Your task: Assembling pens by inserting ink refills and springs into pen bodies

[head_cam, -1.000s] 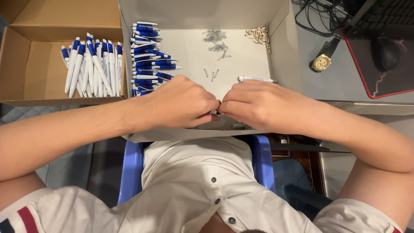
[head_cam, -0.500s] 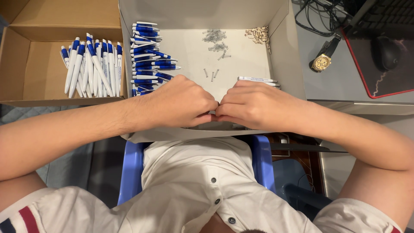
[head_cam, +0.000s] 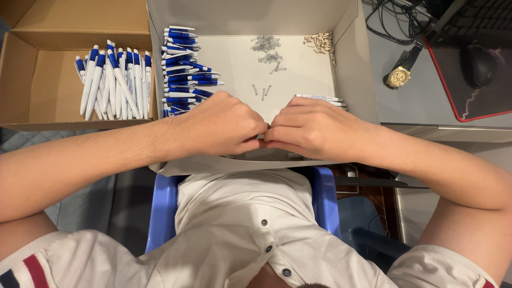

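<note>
- The right hand slides slightly left, closer against the left hand.
- More of the white pen behind its knuckles shows.

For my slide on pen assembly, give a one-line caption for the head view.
Both hands, left and right, meet over a white box beside stacked blue-and-white pens.

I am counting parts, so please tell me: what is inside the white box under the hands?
The white box holds a stack of blue and white pens, small metal springs and beige pieces. The left hand and right hand cover whatever lies beneath them.
</note>
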